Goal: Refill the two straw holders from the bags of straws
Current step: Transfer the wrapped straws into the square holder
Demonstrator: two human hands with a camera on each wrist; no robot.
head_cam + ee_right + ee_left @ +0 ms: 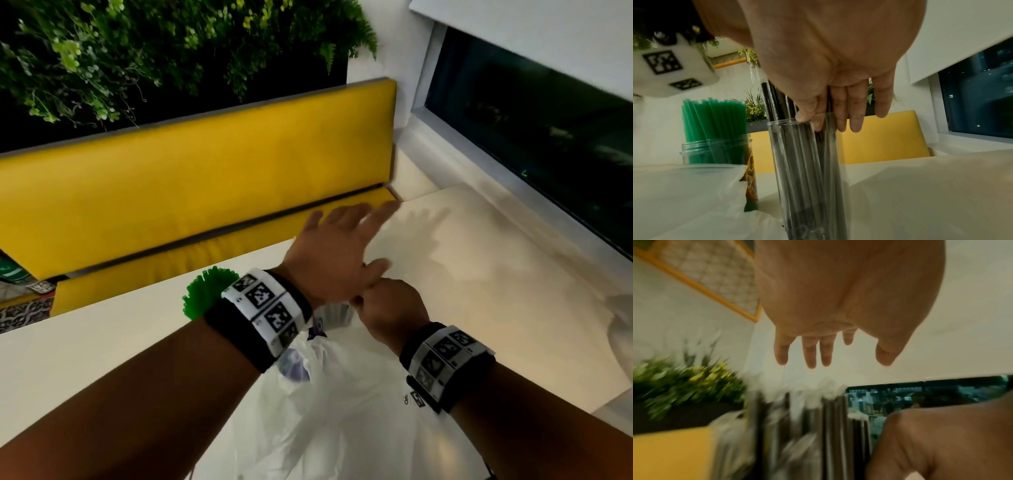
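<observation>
Green straws (209, 291) fill a clear jar (715, 147) on the white table (479, 274). Beside it stands a tall clear holder (797, 162) with wrapped black straws (777, 100) in it. My right hand (383, 308) pinches those black straws (807, 426) just above the holder's rim, thumb against fingers (840, 113). My left hand (342, 246) hovers over them, fingers spread and holding nothing (828, 344). A white plastic bag (342, 411) lies crumpled on the table in front of the holders. In the head view my arms hide both holders.
A yellow bench (205, 178) runs along the far table edge under a wall of plants (137, 51). A dark window (531, 137) lies to the right. More white plastic (620, 325) shows at the right edge of the table.
</observation>
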